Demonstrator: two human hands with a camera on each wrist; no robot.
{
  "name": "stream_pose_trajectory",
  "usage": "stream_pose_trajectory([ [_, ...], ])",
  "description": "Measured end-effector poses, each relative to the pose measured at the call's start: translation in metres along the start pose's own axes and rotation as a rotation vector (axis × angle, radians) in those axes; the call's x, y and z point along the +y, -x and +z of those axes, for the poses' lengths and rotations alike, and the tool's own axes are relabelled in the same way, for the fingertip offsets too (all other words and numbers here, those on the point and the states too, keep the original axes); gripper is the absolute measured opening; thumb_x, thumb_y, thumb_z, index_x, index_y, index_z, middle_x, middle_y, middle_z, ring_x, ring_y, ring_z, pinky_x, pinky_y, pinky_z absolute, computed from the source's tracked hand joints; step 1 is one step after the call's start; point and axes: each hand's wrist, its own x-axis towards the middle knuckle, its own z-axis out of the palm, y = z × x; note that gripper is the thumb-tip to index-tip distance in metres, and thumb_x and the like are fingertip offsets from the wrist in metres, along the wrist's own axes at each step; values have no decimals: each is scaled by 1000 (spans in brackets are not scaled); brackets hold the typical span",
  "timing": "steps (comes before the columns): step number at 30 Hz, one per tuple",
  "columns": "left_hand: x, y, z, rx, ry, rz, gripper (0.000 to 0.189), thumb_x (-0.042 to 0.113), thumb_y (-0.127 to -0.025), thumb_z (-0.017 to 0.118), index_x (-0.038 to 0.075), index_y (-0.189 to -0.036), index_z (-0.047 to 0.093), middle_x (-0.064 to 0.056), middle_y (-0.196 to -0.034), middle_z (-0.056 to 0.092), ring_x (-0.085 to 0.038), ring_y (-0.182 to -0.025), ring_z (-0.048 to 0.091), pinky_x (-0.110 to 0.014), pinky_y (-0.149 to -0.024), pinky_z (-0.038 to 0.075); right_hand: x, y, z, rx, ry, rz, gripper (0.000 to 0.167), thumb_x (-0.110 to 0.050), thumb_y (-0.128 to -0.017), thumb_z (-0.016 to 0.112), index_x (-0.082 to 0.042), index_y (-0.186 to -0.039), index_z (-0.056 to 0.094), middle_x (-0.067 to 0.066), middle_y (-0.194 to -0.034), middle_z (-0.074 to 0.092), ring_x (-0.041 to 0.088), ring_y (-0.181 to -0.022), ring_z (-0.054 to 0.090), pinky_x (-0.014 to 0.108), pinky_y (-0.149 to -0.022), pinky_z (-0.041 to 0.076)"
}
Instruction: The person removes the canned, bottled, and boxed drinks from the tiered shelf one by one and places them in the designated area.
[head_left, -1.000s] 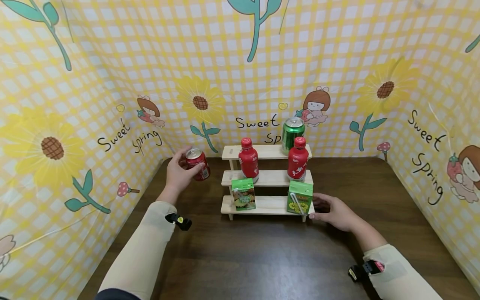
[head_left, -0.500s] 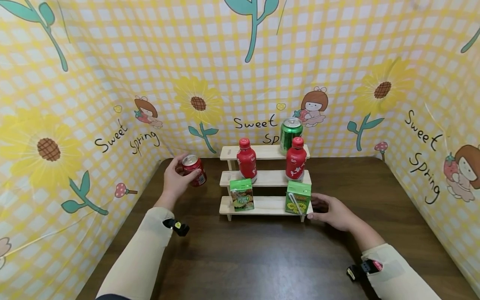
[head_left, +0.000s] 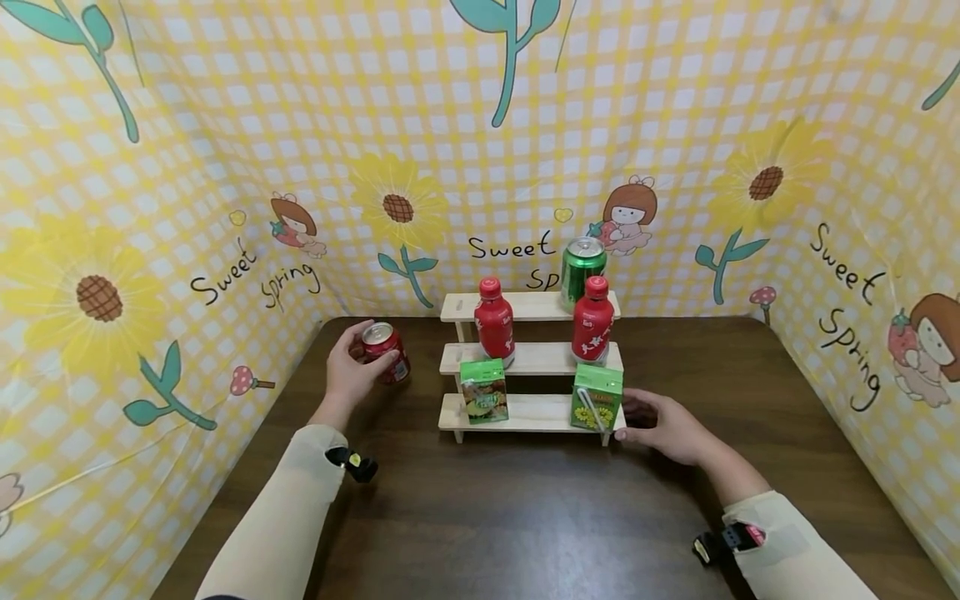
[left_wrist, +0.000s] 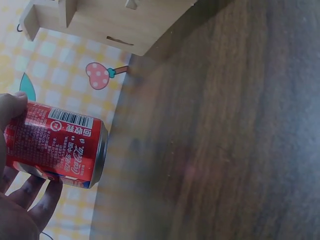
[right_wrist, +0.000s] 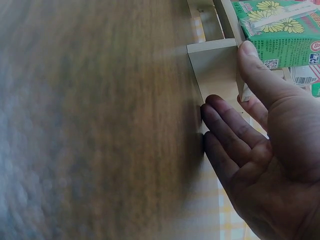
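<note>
Since one second ago, the red can [left_wrist: 57, 142] has come lower, towards the desk [head_left: 480, 517], together with the person's left hand [head_left: 347, 371]. The right hand [head_left: 667, 425] has stayed at its same place. From where I stand, the left hand holds the can between thumb and fingers, with the lid upward, to the left of the wooden shelf [head_left: 543, 357]; whether its bottom touches the desk, I cannot tell. The right hand is opened wide, thumb well apart from the fingers, and the thumb touches the right end of the lowest step. Just beside this thumb, on the same step, stands a green carton with a straw [head_left: 603, 385]; a second carton [head_left: 483, 392] stands at the left end. On the middle step are two red bottles [head_left: 495, 325], left and right. One green can [head_left: 581, 268] stands on the top step, at the right.
</note>
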Motion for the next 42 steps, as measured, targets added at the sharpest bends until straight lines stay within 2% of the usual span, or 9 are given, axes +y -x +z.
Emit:
stream_pose_trajectory([
  [8,-11,4,-3,16,19,0,71,22,-87,89,17,-149,55,-10,-133,61,-24,-117,62,-21,-89,52,1,0,0,5,-5,-1,75,-33,-90,86,0,-148,53,13,-127,70,33,-121,65,52,-100,51],
  [24,-29,10,-6,41,28,-3,72,20,-85,91,15,-147,56,-9,-131,62,-23,-116,62,-19,-88,51,2,0,1,1,-7,2,76,-33,-89,86,1,-148,52,13,-127,69,32,-119,65,52,-99,52],
  [42,-31,17,-7,47,18,-1,70,19,-84,92,17,-145,58,-9,-130,62,-25,-115,62,-22,-89,51,0,2,1,0,-11,6,75,-34,-90,86,0,-149,52,12,-127,69,32,-120,64,51,-98,53],
])
